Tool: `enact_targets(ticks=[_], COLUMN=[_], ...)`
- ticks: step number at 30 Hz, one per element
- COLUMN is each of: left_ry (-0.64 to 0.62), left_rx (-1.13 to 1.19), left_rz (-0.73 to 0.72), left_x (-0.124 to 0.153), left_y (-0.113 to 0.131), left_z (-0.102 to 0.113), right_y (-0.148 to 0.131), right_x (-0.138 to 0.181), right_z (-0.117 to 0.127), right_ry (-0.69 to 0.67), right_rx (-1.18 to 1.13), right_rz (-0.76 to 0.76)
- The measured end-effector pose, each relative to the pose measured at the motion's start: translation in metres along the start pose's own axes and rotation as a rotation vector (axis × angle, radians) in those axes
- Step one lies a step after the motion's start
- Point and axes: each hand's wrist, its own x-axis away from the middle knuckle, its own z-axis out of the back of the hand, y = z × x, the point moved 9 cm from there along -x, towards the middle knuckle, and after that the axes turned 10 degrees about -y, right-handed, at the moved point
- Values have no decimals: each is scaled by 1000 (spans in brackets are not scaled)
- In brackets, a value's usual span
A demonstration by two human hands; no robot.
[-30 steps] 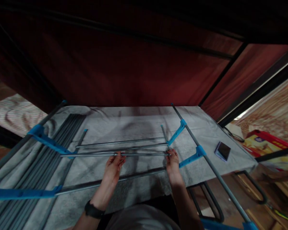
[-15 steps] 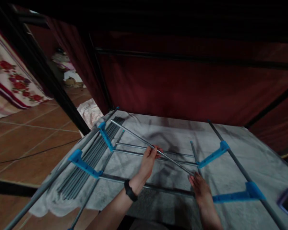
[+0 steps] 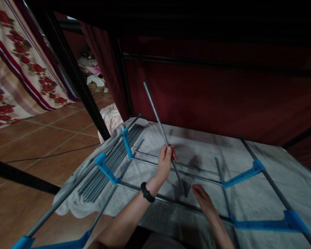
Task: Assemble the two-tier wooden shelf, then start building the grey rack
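Observation:
My left hand [image 3: 165, 162] is closed round a thin grey metal rod [image 3: 158, 119], holding it tilted with its far end raised up and to the left. The rod's lower end sits near the frame, just left of my right hand. My right hand [image 3: 202, 197] lies low and open over a cross rod, holding nothing. Both hands are above a grey metal rack frame [image 3: 176, 171] with blue plastic connectors [image 3: 242, 175], laid on a grey cloth [image 3: 197, 145]. A black watch is on my left wrist.
A bundle of spare grey rods [image 3: 107, 166] lies along the cloth's left side beside a blue connector [image 3: 106, 169]. A dark red fabric wall [image 3: 209, 93] stands behind. Brown tiled floor [image 3: 36, 145] and a floral cloth [image 3: 18, 76] are at the left, with a black pole [image 3: 75, 83].
The rod was held level in both hands on the frame; my left hand has lifted it free and swung its far end upward. My right hand has let go. The view turned left.

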Motion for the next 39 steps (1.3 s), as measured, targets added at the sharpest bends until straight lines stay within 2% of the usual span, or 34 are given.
enact_targets(ticks=[6, 10, 14, 19, 24, 31, 35, 39], left_ry=[-81, -109, -144, -256, -318, -411, -481, -538], left_rx=[-136, -217, -249, -382, -698, -1107, -1275, -1354], left_rz=[-45, -39, -43, -107, -123, -147, -137, -126], left_x=[-12, -13, -19, -30, -17, 3, 13, 25], left_y=[27, 37, 45, 59, 44, 21, 8, -6], left_z=[-11, -17, -31, -59, -59, -50, -47, -43], right_y=[1, 0, -20, -64, -103, -138, -156, -158], right_x=[-1, -6, -11, -14, -10, -4, -7, -14], right_z=[4, 13, 26, 43, 53, 54, 47, 31], right_ry=[0, 75, 149, 191, 192, 185, 135, 56], right_rx=[-28, -137, -275, -393, -448, -632, -740, -821], right_rz=[35, 66, 110, 173, 239, 277, 312, 282])
